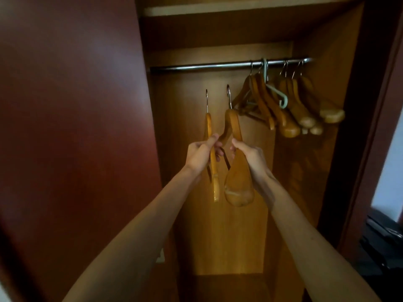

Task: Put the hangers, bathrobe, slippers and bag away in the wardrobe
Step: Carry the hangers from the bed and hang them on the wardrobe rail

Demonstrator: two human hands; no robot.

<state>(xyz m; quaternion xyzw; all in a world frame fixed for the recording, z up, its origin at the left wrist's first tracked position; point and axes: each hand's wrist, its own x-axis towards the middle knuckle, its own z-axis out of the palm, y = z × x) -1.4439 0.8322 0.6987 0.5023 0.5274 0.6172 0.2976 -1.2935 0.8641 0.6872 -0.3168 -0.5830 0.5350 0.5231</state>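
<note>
Dark red wood fills the whole left side, that's the wardrobe door (72, 127) swung open, and past its edge you get the honey-coloured inside of the wardrobe (218, 225). Both bare arms reach up into the opening. The left hand (201, 156) has its grip clamped on a thin wooden hanger (214, 171), thumb and fingers pinching it about halfway down, seen pretty much edge-on with its metal hook pointing straight up. Just beside it, the right hand (251, 156) has its fingers curled round the neck of a chunky wooden hanger (238, 182), the kind with a wide rounded shoulder end, which hangs down below the hand. Its hook also points up. Both hooks sit well below the metal rail (207, 66), so neither hanger is on it, they're held in the air in front of the back panel. The two hangers are close together and seem to cross or touch around the hands, can't tell exactly. Further right, a bunch of wooden hangers (292, 110) already hangs on the rail, crowded against the right wall, with one pale green plastic hanger (277, 92) mixed in. Above the rail there's a shelf (218, 9). At the far right edge, outside the wardrobe, something dark and black (383, 236) sits low down, too blurry to name.
</note>
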